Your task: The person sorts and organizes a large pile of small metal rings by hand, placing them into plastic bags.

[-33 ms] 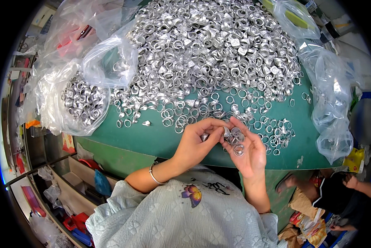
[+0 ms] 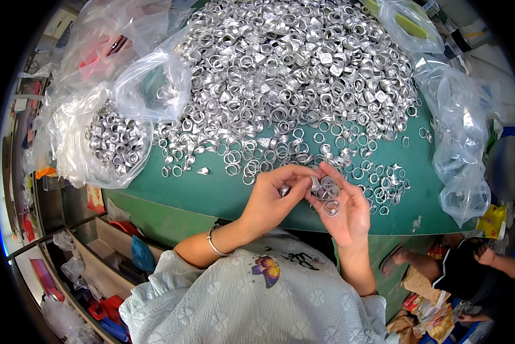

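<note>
In front of the ring pile (image 2: 303,69), loose rings (image 2: 331,196) are cradled by the right hand (image 2: 349,215), fingers half-curled, and pinched by the left hand (image 2: 274,196), fingers narrowed. Only a bystander's foot (image 2: 391,260) has been shifted; the handling seems undisturbed.
</note>
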`<state>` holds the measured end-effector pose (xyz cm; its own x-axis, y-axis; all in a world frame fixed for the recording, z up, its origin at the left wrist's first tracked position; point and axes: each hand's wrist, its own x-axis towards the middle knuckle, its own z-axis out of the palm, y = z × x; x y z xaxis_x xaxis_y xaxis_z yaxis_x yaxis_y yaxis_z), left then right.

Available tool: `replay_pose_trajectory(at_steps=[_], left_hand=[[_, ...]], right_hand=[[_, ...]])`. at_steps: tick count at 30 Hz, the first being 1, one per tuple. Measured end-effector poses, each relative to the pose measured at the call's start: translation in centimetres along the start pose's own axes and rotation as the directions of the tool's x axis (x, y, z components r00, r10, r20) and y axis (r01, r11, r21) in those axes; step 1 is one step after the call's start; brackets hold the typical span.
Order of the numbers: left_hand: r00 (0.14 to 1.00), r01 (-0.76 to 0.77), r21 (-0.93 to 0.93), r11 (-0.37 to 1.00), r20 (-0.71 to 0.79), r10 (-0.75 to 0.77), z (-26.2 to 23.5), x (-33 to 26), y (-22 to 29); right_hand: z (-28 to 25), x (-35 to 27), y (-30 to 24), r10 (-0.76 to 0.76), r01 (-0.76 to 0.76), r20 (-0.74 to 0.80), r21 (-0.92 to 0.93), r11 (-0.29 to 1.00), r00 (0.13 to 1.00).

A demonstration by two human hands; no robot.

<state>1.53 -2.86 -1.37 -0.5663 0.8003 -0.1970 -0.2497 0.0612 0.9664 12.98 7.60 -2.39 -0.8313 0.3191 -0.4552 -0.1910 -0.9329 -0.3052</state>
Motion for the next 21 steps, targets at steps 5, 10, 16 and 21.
replay_pose_trajectory(at_steps=[5, 10, 16, 21], left_hand=[[0.999, 0.019, -0.045, 0.999, 0.043, -0.017, 0.1, -0.1, 0.0], [0.992, 0.085, -0.154, 0.984, 0.108, -0.068, 0.1, 0.0, 0.1], [0.955, 0.275, -0.287, 0.918, 0.192, -0.226, -0.4, 0.1, 0.3], [0.941, 0.32, -0.326, 0.89, 0.219, -0.258, -0.3, 0.1, 0.1]], right_hand=[[0.1, -0.4, 0.0, -0.037, 0.037, 0.002, -0.032, 0.999, 0.999], [0.1, -0.5, 0.1, -0.078, 0.081, 0.049, -0.077, 0.994, 0.996], [0.9, -0.9, 0.0, -0.107, 0.106, 0.006, -0.17, 0.98, 0.994], [0.7, -1.2, 0.3, -0.126, 0.132, 0.039, -0.261, 0.956, 0.991]])
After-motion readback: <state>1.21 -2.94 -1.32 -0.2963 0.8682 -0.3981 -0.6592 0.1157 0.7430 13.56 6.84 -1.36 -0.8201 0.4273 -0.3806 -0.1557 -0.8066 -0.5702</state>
